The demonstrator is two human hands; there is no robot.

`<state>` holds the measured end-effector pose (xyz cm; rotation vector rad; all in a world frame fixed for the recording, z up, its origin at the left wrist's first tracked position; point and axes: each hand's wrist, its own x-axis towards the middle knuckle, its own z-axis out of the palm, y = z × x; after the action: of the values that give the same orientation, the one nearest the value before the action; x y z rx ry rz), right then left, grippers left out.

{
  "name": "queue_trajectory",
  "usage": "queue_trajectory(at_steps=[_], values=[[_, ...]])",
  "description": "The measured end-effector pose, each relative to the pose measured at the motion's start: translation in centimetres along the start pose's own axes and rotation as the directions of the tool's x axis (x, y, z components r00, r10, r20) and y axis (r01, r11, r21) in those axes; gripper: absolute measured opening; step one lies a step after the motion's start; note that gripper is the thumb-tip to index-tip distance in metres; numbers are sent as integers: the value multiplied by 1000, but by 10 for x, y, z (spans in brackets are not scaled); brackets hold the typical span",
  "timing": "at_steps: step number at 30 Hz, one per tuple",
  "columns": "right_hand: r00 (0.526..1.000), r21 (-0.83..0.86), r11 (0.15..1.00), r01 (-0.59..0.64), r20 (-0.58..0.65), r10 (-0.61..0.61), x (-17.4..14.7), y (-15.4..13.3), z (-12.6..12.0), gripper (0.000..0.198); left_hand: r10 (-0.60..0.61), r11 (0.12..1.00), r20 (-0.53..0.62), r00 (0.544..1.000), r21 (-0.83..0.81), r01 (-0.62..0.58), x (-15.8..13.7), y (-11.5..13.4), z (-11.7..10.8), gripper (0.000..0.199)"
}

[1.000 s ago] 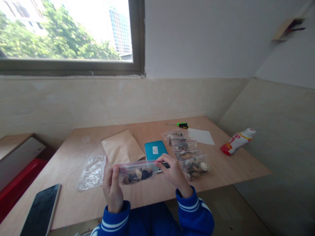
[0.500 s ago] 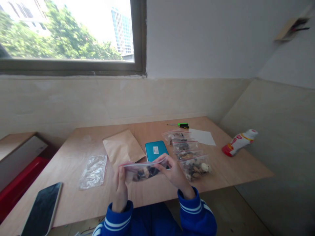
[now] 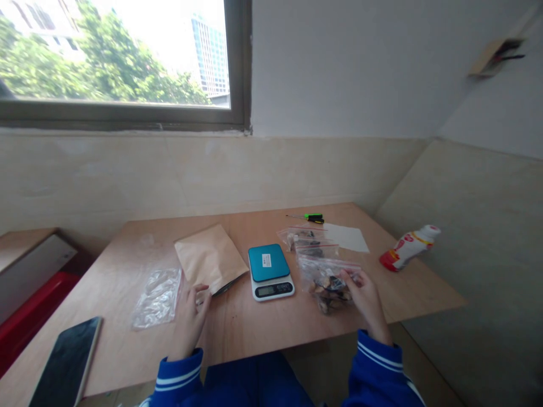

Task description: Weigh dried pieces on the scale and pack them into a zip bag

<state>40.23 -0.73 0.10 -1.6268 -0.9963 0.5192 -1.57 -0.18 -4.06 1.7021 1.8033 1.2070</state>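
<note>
Plainly, the right hand (image 3: 365, 294) pinches a zip bag (image 3: 327, 282) of brown pieces (image 3: 330, 297) near one upper corner, to the right of the scale (image 3: 270, 270) on the table (image 3: 254, 328); the left hand (image 3: 192, 317), loosely curled near the paper bag (image 3: 212, 257), holds nothing visible; a one-sided pinch could let the slick film slip, dropping it against the bags behind (image 3: 314, 249); were the seal imperfect, which I cannot tell, pieces might spill.
</note>
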Motion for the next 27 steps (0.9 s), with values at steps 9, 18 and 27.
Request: queue_trajectory(at_steps=[9,18,27], values=[[992,-249,968,42,-102,-69,11,45,-39,33,116,986,0,993,120,-115,-1,-24,11,28],[985,-533,842,83,-84,-151,1,52,-21,44,115,970,52,992,208,-123,4,-17,27,36],[910,-669,728,152,-193,-367,-28,28,25,58,54,995,33,998,77,-56,13,-24,25,37]])
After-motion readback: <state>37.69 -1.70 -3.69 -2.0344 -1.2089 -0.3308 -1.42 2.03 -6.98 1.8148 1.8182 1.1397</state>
